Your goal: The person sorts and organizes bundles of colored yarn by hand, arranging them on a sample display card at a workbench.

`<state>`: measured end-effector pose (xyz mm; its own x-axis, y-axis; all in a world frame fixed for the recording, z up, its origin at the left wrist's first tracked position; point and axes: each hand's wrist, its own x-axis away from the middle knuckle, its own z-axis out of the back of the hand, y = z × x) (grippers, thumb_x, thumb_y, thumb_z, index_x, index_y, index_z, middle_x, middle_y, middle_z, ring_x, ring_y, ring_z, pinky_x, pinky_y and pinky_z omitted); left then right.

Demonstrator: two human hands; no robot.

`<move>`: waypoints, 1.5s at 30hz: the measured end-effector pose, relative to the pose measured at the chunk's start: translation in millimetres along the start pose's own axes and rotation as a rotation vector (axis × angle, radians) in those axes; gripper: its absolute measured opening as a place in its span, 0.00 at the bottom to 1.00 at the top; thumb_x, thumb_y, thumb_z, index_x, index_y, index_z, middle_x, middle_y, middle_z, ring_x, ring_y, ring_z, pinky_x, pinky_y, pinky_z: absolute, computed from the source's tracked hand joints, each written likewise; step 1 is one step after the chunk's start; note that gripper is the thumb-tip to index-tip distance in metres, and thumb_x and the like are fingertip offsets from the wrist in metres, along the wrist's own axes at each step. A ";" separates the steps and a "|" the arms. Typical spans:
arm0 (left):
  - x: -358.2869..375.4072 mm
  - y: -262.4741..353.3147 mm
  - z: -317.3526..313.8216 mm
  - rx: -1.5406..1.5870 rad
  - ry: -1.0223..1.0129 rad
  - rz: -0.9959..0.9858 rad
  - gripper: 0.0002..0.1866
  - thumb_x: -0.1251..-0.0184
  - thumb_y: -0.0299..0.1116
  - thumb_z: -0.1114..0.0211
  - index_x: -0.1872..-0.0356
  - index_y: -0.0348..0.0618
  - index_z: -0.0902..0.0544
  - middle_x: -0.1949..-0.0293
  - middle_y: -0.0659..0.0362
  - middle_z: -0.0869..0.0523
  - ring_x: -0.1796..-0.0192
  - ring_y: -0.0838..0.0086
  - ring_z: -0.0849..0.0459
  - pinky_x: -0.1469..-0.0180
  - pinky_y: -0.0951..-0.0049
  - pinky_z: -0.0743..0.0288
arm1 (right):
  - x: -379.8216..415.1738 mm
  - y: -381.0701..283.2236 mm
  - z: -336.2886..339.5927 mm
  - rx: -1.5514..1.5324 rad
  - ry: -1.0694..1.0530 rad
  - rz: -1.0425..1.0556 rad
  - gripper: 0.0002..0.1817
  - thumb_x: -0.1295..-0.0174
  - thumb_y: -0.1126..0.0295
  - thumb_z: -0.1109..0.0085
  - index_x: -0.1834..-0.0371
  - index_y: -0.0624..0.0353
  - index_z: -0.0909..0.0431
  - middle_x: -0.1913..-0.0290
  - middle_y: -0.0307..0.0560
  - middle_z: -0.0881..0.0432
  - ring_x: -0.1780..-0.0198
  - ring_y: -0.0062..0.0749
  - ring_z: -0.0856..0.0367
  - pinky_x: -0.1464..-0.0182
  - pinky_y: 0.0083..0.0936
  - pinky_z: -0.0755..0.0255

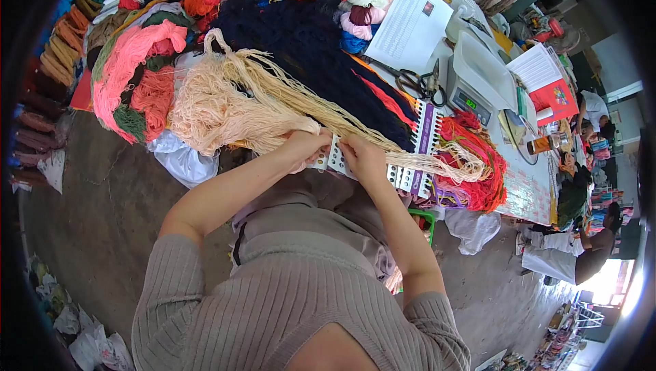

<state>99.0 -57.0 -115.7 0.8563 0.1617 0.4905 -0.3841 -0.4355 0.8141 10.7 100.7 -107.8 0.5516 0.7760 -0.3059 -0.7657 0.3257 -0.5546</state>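
My left hand [307, 149] is closed at the near end of a big hank of cream yarn [222, 108], its fingers pinched on strands. Close beside it, my right hand [363, 157] is also closed, its fingertips at the cream strands over a white card with punched holes [336, 158]. The fingers partly hide what they pinch. The holed card runs along the table's near edge under my hands. Paler cream strands [307, 98] stretch across the table, and their ends lie to the right of my right hand, over red yarn [488, 180].
Dark navy yarn [273, 36] fills the table's middle; pink hanks [154, 84] lie left. A purple-and-white holed card [427, 125], black scissors [430, 84], a printed sheet [410, 19] and a digital scale [471, 101] are on the right. Another person [567, 255] is at far right.
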 end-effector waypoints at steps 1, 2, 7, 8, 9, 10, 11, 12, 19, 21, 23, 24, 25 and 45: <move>0.7 3.2 -2.9 0.004 0.013 0.022 0.05 0.41 0.28 0.44 0.76 0.44 0.23 0.81 0.64 0.24 0.86 0.84 0.36 0.84 0.80 0.45 | -0.4 0.0 -0.3 -0.005 -0.013 -0.043 0.08 0.42 0.62 0.42 0.69 0.54 0.21 0.73 0.49 0.19 0.70 0.46 0.20 0.69 0.36 0.29; 1.5 7.0 -4.3 -0.002 0.007 0.059 0.06 0.41 0.28 0.45 0.77 0.45 0.23 0.80 0.65 0.23 0.86 0.85 0.37 0.83 0.81 0.46 | -3.5 -1.4 2.9 -0.031 -0.064 -0.106 0.09 0.42 0.61 0.42 0.68 0.54 0.20 0.73 0.49 0.19 0.70 0.46 0.20 0.68 0.36 0.28; -8.6 9.0 2.7 -0.113 -0.097 0.095 0.06 0.41 0.30 0.44 0.75 0.45 0.22 0.80 0.65 0.22 0.85 0.85 0.34 0.83 0.81 0.43 | -23.2 22.1 8.6 -0.319 -0.414 -0.352 0.14 0.45 0.56 0.44 0.66 0.55 0.21 0.75 0.44 0.19 0.69 0.39 0.19 0.65 0.33 0.29; -7.3 10.2 2.6 -0.173 -0.101 0.051 0.06 0.40 0.31 0.44 0.75 0.45 0.22 0.79 0.64 0.22 0.84 0.85 0.31 0.82 0.81 0.41 | -20.8 14.1 10.1 -0.332 -0.405 -0.361 0.14 0.45 0.56 0.44 0.66 0.55 0.21 0.75 0.44 0.19 0.69 0.39 0.19 0.65 0.33 0.29; -4.7 8.0 2.1 -0.338 -0.011 0.018 0.07 0.39 0.33 0.43 0.72 0.44 0.21 0.77 0.63 0.20 0.78 0.82 0.24 0.76 0.78 0.33 | -19.9 0.1 15.9 -0.219 -0.339 -0.352 0.13 0.44 0.58 0.43 0.63 0.55 0.23 0.74 0.44 0.20 0.70 0.36 0.20 0.65 0.30 0.30; -8.3 -3.2 11.8 -0.633 0.095 -0.289 0.07 0.37 0.34 0.43 0.69 0.41 0.21 0.76 0.63 0.20 0.77 0.80 0.23 0.75 0.79 0.31 | -19.2 -6.6 19.3 -0.101 -0.277 -0.340 0.13 0.43 0.60 0.43 0.60 0.55 0.24 0.73 0.43 0.21 0.70 0.33 0.22 0.65 0.27 0.30; -12.8 -18.2 27.3 -0.916 0.200 -0.603 0.09 0.36 0.34 0.42 0.66 0.39 0.21 0.76 0.62 0.19 0.76 0.79 0.22 0.73 0.79 0.29 | -16.6 0.3 14.1 -0.049 -0.281 -0.277 0.14 0.43 0.59 0.43 0.58 0.54 0.27 0.70 0.44 0.20 0.69 0.36 0.21 0.65 0.29 0.30; -12.7 -17.0 39.8 -1.125 0.306 -0.881 0.10 0.35 0.35 0.42 0.65 0.38 0.20 0.73 0.61 0.18 0.69 0.77 0.19 0.65 0.77 0.26 | -15.7 2.5 14.5 -0.051 -0.279 -0.285 0.14 0.43 0.59 0.43 0.58 0.54 0.27 0.70 0.44 0.20 0.69 0.36 0.21 0.65 0.29 0.30; 6.2 14.6 19.1 -0.205 0.119 -0.068 0.11 0.36 0.36 0.42 0.72 0.39 0.20 0.80 0.62 0.19 0.86 0.85 0.36 0.85 0.81 0.44 | -11.5 -1.6 8.3 0.002 -0.235 -0.297 0.14 0.43 0.58 0.43 0.58 0.53 0.26 0.68 0.44 0.18 0.65 0.38 0.18 0.63 0.32 0.27; 4.1 8.8 12.1 -0.398 0.291 -0.172 0.09 0.41 0.37 0.40 0.70 0.42 0.19 0.78 0.60 0.17 0.86 0.83 0.31 0.84 0.79 0.41 | -10.6 -4.4 8.1 -0.003 -0.206 -0.272 0.14 0.43 0.57 0.43 0.58 0.53 0.26 0.67 0.44 0.17 0.65 0.39 0.18 0.63 0.32 0.27; 2.8 9.5 14.1 -0.336 0.243 -0.150 0.09 0.41 0.36 0.39 0.70 0.42 0.19 0.80 0.63 0.20 0.86 0.84 0.32 0.84 0.80 0.42 | -8.1 -6.4 2.2 0.019 -0.173 -0.249 0.14 0.43 0.57 0.43 0.59 0.52 0.26 0.70 0.45 0.17 0.67 0.40 0.18 0.65 0.34 0.27; 2.7 11.2 17.9 -0.277 0.200 -0.128 0.08 0.41 0.36 0.38 0.70 0.42 0.18 0.82 0.65 0.22 0.86 0.85 0.34 0.85 0.81 0.43 | -7.7 -9.0 0.5 0.077 -0.166 -0.261 0.13 0.42 0.58 0.44 0.59 0.51 0.26 0.71 0.45 0.18 0.69 0.41 0.18 0.67 0.36 0.28; 2.5 12.6 22.2 -0.218 0.154 -0.105 0.08 0.41 0.35 0.38 0.69 0.42 0.18 0.83 0.67 0.25 0.85 0.85 0.35 0.85 0.82 0.43 | -7.4 -10.5 -0.7 0.135 -0.159 -0.276 0.12 0.42 0.58 0.44 0.59 0.51 0.26 0.73 0.46 0.18 0.70 0.42 0.18 0.68 0.38 0.28; 11.5 11.4 3.6 -0.932 0.320 -1.068 0.12 0.30 0.40 0.45 0.63 0.42 0.22 0.77 0.63 0.27 0.76 0.77 0.28 0.75 0.72 0.33 | 3.6 -13.6 -15.8 0.202 0.118 -0.062 0.09 0.48 0.65 0.40 0.64 0.52 0.26 0.66 0.43 0.23 0.71 0.44 0.20 0.71 0.39 0.28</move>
<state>105.7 -63.2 -101.9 0.8078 0.2754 -0.5211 0.1872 0.7184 0.6700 28.3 90.5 -113.6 0.6250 0.6869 -0.3707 -0.7735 0.4810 -0.4128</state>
